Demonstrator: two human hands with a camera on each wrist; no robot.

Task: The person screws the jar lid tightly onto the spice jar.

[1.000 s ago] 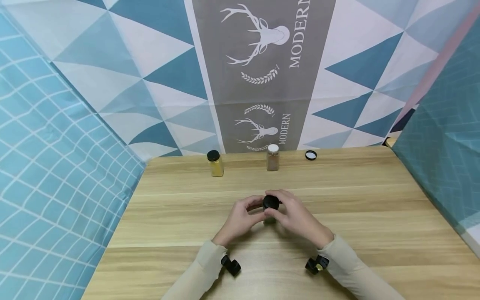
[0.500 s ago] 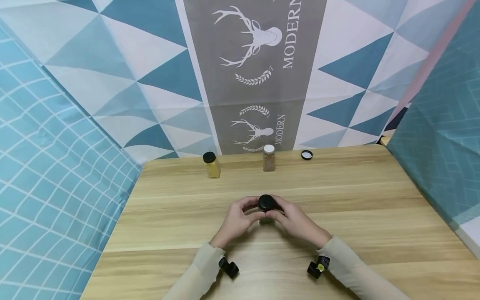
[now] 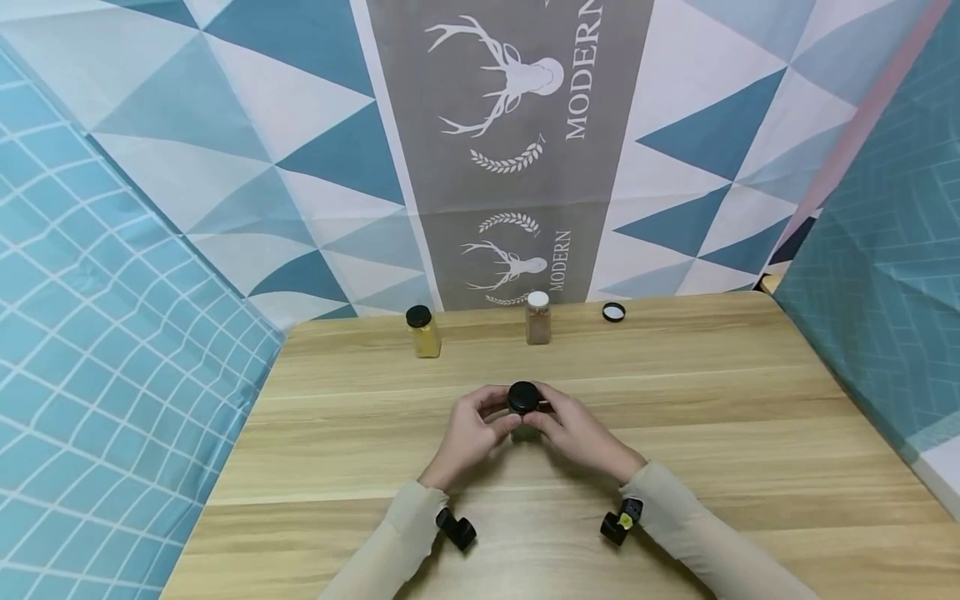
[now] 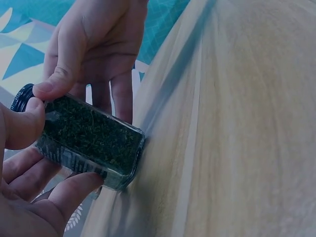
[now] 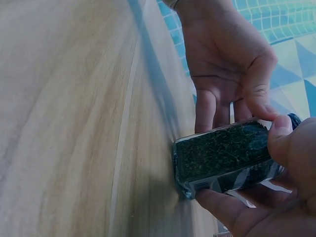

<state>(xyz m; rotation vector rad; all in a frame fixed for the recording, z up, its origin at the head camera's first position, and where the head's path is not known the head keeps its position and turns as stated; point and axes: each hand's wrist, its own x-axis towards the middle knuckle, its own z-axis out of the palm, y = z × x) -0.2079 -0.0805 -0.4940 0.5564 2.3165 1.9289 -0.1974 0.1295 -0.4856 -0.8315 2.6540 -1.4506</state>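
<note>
A clear spice jar of dried green herbs [image 4: 94, 131] stands between my two hands, its black lid [image 3: 522, 397] facing up in the head view. My left hand [image 3: 471, 433] grips it from the left, thumb on the near side just below the lid. From the right, my right hand [image 3: 576, 429] holds the same jar, its thumb [image 5: 282, 133] close to the left thumb. In the right wrist view, the jar's base [image 5: 185, 173] is at the tabletop; whether it touches is hard to tell.
At the back of the wooden table [image 3: 337, 467] stand a yellow-filled jar with a black lid [image 3: 425, 333] and a brown-filled jar with a white top [image 3: 537, 318]. A loose black lid [image 3: 613, 312] lies to their right. Patterned cloth [image 3: 322, 142] hangs behind.
Over the last half second, the herb jar and both hands have shifted slightly left and away from me. The jars and loose lid at the back stay put.
</note>
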